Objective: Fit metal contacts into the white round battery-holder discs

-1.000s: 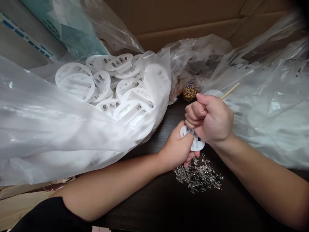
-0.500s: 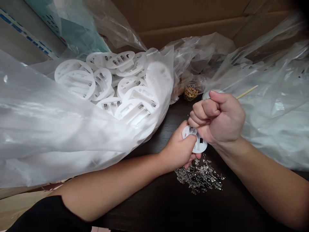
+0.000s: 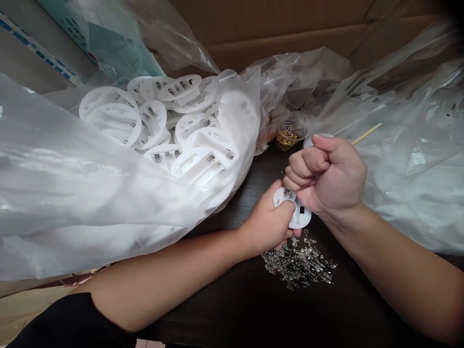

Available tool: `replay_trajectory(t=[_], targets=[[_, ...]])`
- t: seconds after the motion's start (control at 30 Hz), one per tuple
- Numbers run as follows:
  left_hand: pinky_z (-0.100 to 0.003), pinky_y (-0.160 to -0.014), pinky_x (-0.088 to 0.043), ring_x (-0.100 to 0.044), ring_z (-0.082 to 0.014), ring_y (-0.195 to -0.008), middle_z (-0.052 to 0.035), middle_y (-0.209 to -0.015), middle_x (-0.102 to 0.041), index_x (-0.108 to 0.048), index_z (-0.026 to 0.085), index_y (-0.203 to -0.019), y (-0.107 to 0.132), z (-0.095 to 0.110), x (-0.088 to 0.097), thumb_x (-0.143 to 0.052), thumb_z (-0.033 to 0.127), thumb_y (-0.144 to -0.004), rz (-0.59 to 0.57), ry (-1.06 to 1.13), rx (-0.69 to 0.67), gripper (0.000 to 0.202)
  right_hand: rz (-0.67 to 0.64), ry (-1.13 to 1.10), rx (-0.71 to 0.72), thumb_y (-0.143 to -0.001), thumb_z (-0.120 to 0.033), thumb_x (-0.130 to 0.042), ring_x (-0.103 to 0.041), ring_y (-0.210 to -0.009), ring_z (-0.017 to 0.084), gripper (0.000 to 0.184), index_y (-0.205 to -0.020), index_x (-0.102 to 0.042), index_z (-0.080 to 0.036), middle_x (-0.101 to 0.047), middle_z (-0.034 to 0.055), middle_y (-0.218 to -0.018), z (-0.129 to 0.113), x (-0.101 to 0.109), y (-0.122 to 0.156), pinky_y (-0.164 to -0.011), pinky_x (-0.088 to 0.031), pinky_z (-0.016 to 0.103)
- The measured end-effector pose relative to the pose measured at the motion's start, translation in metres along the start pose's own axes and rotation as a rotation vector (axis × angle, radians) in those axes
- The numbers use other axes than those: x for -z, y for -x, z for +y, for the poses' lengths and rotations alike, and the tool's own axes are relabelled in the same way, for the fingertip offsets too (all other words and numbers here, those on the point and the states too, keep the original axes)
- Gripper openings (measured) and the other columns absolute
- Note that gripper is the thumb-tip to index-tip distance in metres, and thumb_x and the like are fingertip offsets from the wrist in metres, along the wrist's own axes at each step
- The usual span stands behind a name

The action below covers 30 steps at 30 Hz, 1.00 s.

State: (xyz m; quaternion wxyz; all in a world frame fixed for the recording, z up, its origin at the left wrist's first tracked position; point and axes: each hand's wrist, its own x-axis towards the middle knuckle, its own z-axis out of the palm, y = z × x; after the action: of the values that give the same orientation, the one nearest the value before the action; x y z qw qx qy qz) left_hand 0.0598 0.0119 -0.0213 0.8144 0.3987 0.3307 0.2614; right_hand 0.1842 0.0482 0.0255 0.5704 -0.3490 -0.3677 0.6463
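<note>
dark tabletop [image 3: 232, 304] below the grip, cardboard [image 3: 275, 38] beyond it. left hand [image 3: 266, 220] grasps a white plastic disc [image 3: 302, 217]; clenched right hand [image 3: 328, 174] closes around a wooden stick [image 3: 366, 134], knuckles against the disc. a slip could drop the disc onto loose metal clips [image 3: 299, 263] just below the grip. slick polythene [image 3: 90, 193] bulges left of the grip, around stacked discs [image 3: 152, 121].

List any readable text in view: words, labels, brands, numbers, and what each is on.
Blue print on the white strip at top left: too blurred to read.
Dark print on the label of the jar of brass clips: too small to read.
Round white plastic holder in the left hand: nothing readable.
No other legible text.
</note>
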Motion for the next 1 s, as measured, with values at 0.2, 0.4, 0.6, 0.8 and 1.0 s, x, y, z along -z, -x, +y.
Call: replay_trajectory(t=[0.2,0.4,0.6,0.8,1.0], targets=[[-0.014,-0.028,-0.031,-0.036,-0.0069,-0.029,0.0081,-0.052,-0.053,-0.042,0.023,-0.112,-0.0005,-0.0003,-0.0007,-0.045,0.027,-0.093,0.008,-0.017,0.002,0.02,-0.014,0.024,-0.004,-0.084,-0.044,-0.057,-0.014,-0.039,0.009,0.058,-0.051,-0.016,-0.021,-0.014,-0.0047,-0.048,0.0013,0.0003,0.001,-0.038,-0.016,0.026],[-0.015,-0.027,-0.031,-0.036,-0.007,-0.029,0.0082,-0.053,-0.052,-0.042,0.023,-0.111,-0.0001,0.0007,-0.0024,-0.044,0.026,-0.093,0.029,-0.014,-0.004,0.018,-0.013,-0.006,0.013,-0.086,-0.038,-0.054,-0.012,-0.04,0.008,0.054,-0.051,-0.018,-0.02,-0.014,-0.0044,-0.047,0.0047,-0.0031,0.0018,-0.038,-0.014,0.026],[-0.015,-0.028,-0.033,-0.037,-0.0068,-0.029,0.0088,-0.053,-0.051,-0.041,0.023,-0.11,-0.0004,0.0007,-0.0027,-0.045,0.027,-0.094,0.033,-0.005,-0.001,0.018,-0.028,-0.005,0.009,-0.087,-0.038,-0.055,-0.013,-0.039,0.008,0.055,-0.05,-0.019,-0.02,-0.015,-0.0045,-0.047,0.0069,-0.0037,0.0004,-0.037,-0.013,0.026],[-0.017,-0.024,-0.034,-0.036,-0.0082,-0.029,0.0084,-0.053,-0.052,-0.041,0.023,-0.108,-0.0013,0.0011,-0.0029,-0.044,0.025,-0.093,0.027,-0.012,0.0,0.015,-0.021,-0.01,0.02,-0.085,-0.037,-0.055,-0.013,-0.039,0.008,0.053,-0.048,-0.021,-0.021,-0.016,-0.0045,-0.046,0.0078,-0.0035,0.0005,-0.037,-0.013,0.026],[-0.018,-0.025,-0.035,-0.037,-0.0079,-0.029,0.0085,-0.053,-0.053,-0.04,0.024,-0.108,-0.0018,0.0019,-0.0025,-0.045,0.026,-0.094,0.019,-0.005,0.005,0.015,-0.034,0.008,0.018,-0.085,-0.037,-0.057,-0.014,-0.039,0.008,0.052,-0.048,-0.023,-0.022,-0.018,-0.005,-0.045,0.0088,-0.0015,-0.0016,-0.036,-0.015,0.025]])
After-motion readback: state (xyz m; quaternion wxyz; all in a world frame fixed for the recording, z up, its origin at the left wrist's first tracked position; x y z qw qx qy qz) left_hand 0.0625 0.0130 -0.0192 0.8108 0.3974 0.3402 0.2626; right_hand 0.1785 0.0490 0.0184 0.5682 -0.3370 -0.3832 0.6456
